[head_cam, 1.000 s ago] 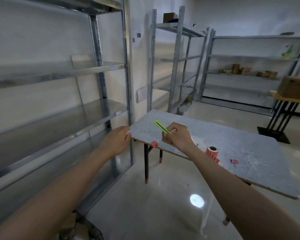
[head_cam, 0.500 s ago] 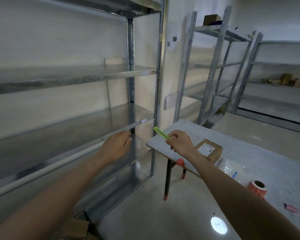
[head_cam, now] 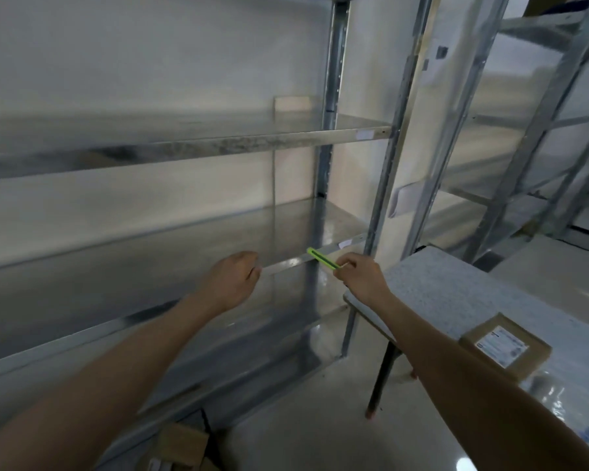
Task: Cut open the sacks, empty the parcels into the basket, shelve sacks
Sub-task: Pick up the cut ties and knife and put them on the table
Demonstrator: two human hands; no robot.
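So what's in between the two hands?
In the head view, nothing is held between the left hand and the right hand. Only the shelf's front edge shows behind the gap, and the green cutter sticks out above it.

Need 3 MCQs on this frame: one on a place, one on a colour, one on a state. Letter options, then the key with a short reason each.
1. Where is the labelled cardboard parcel?
A. On the speckled table
B. On the middle shelf
C. On the floor under the table

2. What colour is the cutter in the right hand?
A. Red
B. Bright green
C. Black

3. What is the left hand doing?
A. Holding the parcel
B. Curled at the front edge of the metal shelf, holding no tool
C. Gripping the cutter

Key:
1. A: the box lies flat on the tabletop at right.
2. B: a green strip sticks out from the right hand's grip.
3. B: its fingers sit at the shelf lip, with nothing visible in them.
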